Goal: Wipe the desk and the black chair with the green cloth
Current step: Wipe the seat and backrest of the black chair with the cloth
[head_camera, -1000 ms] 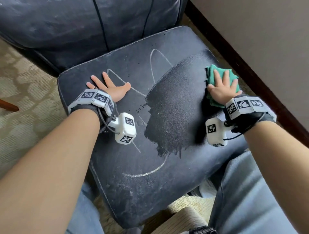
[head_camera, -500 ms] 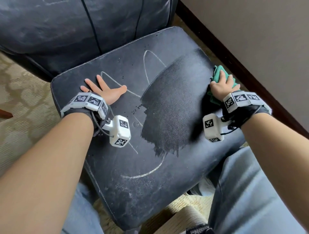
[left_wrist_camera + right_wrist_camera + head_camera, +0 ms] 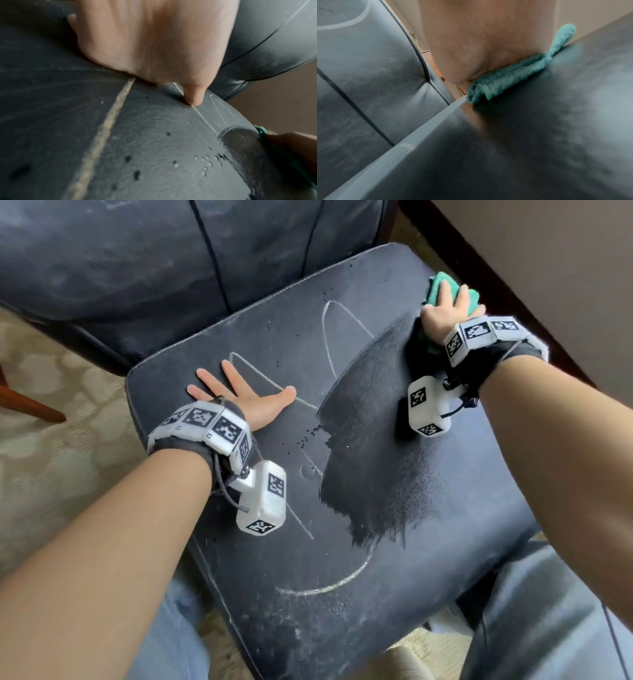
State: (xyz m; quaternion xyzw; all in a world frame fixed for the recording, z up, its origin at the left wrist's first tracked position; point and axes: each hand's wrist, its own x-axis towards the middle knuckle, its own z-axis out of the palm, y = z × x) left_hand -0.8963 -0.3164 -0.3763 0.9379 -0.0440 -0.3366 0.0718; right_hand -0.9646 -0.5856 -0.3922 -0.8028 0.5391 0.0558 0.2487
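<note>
Overhead, the head view looks down on the black chair (image 3: 342,594), seat cushion filling the middle, padded backrest (image 3: 154,268) rising at the top. Seat surface dusty grey, marked with pale chalk-like lines (image 3: 329,585): a long loop near the back, a curved stroke near the front edge, straight strokes crossing the middle. One broad dark patch (image 3: 376,457) runs from the seat's right rear toward its centre, darker and cleaner-looking than the grey around it, ragged at its lower edge. Small dark specks (image 3: 308,436) lie scattered just left of the patch.

Left hand (image 3: 239,395) lies flat on the left part of the seat, fingers straight and spread, thumb out toward the patch, holding nothing; left wrist view shows palm and thumb tip touching the cushion on a pale line.

Right hand (image 3: 442,313) presses down on the green cloth (image 3: 436,289) at the far right rear corner of the seat, fingers extended over it. Right wrist view shows the cloth (image 3: 503,81) folded in layers, squeezed between palm and cushion, one end sticking up past the seat edge.

Room: patterned beige carpet (image 3: 51,474) to the left, dark baseboard (image 3: 534,313) and plain wall (image 3: 548,251) to the right. Blue jeans (image 3: 548,611) at the lower frame.
</note>
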